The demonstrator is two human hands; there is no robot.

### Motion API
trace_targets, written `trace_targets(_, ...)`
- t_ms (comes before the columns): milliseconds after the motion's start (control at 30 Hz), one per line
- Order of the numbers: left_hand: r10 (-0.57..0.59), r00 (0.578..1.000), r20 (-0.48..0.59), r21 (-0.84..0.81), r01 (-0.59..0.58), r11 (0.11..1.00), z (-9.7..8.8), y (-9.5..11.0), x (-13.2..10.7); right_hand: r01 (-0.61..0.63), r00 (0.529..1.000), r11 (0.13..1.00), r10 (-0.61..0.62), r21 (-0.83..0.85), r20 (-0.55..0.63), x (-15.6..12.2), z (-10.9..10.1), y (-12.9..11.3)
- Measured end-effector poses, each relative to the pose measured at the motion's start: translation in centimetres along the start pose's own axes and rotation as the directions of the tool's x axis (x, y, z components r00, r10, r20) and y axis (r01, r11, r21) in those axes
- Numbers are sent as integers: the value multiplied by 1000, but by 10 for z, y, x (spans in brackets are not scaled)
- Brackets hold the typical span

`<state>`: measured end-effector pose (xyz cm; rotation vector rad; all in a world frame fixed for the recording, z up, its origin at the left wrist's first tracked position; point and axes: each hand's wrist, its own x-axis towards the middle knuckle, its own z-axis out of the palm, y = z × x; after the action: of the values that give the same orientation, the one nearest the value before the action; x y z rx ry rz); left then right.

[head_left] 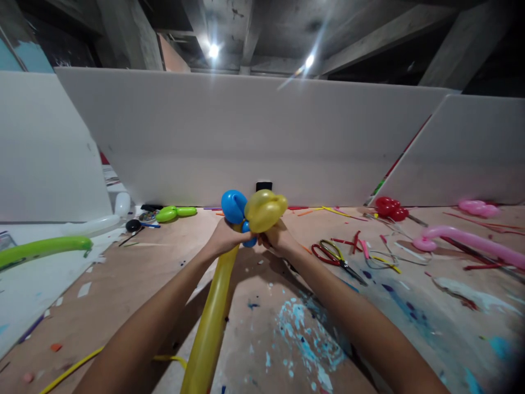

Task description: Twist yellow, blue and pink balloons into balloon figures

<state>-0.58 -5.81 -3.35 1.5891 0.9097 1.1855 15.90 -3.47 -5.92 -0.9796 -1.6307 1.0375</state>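
Both my hands meet above the wooden table (123, 284), closed on a balloon piece. My left hand (225, 236) grips the neck where a long yellow balloon (211, 323) runs down toward me. My right hand (279, 238) pinches the base of a twisted yellow bubble (264, 209). A blue bubble (233, 206) sits beside the yellow one, above my left hand, and a bit of blue shows between my hands.
Red-handled scissors (333, 256) lie right of my hands among balloon scraps. Farther right lie a pink balloon (471, 241) and a red twisted balloon (390, 208). Green balloons (176, 213) (41, 249) lie at left. White boards (254, 142) wall the table's back.
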Motion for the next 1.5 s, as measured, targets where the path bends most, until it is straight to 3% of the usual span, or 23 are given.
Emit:
trace_targets(233, 24, 982, -188, 151, 4, 988, 0, -5, 7, 2, 975, 996, 17, 86, -221, -9, 16, -12)
trace_targets(367, 65, 989, -129, 96, -53, 994, -2, 2, 3, -21, 963, 994, 48, 106, -264, -15, 20, -12)
trace_targets(467, 194, 973, -127, 276, -153, 949, -12, 13, 1, -64, 977, 994, 80, 86, -199, -14, 11, -14)
trace_targets(500, 271, 957, -107, 378, -213, 901, -17, 19, 2, -74, 984, 995, 84, 66, -158, -13, 6, -16)
trace_targets(567, 386, 922, 47, 517, -353, 780, -26, 32, 6, -67, 996, 998, 67, -14, -53, -11, -3, -23)
trace_targets(633, 353, 895, 274, 523, -446, 726, -32, 46, 15, -29, 998, 987, 38, -158, 50, -10, -11, -33)
trace_targets(667, 334, 882, 332, 526, -467, 711, -33, 51, 19, -5, 997, 974, 21, -226, 68, -9, -13, -37)
trace_targets(700, 343, 883, 321, 540, -468, 700, -33, 55, 23, 25, 998, 959, -10, -283, 55, -9, -15, -42)
trace_targets(767, 372, 913, 167, 583, -396, 709, -29, 57, 30, 84, 992, 927, -112, -365, -58, -8, -16, -48)
trace_targets(833, 408, 912, -55, 628, -286, 724, -21, 55, 34, 137, 953, 886, -240, -444, -184, -7, -14, -51)
trace_targets(933, 440, 848, -295, 703, -119, 701, -6, 48, 38, 175, 891, 822, -366, -543, -267, -2, -7, -50)
trace_targets(1033, 469, 806, -361, 769, -27, 639, 3, 50, 45, 157, 837, 789, -426, -594, -344, 10, -6, -47)
trace_targets(1100, 499, 826, -264, 837, -60, 544, 4, 60, 51, 125, 799, 792, -437, -598, -412, 20, -10, -45)
trace_targets(1167, 517, 852, -86, 910, -144, 388, 2, 75, 55, 130, 775, 814, -440, -567, -453, 30, -18, -46)
trace_targets(1233, 529, 847, 53, 950, -207, 236, 0, 93, 56, 162, 779, 858, -414, -487, -471, 38, -27, -49)
trace_targets(1300, 556, 821, 127, 948, -266, 176, -3, 110, 52, 189, 801, 908, -363, -374, -476, 43, -36, -56)
trace_targets(1367, 560, 809, 176, 920, -337, 198, -5, 122, 42, 228, 797, 921, -363, -317, -483, 42, -45, -65)
trace_targets(1400, 552, 808, 207, 890, -390, 237, -7, 125, 36, 258, 768, 908, -400, -331, -500, 40, -49, -69)
trace_targets(1500, 509, 794, 333, 676, -577, 458, -16, 126, 13, 359, 598, 807, -585, -470, -548, 24, -59, -80)
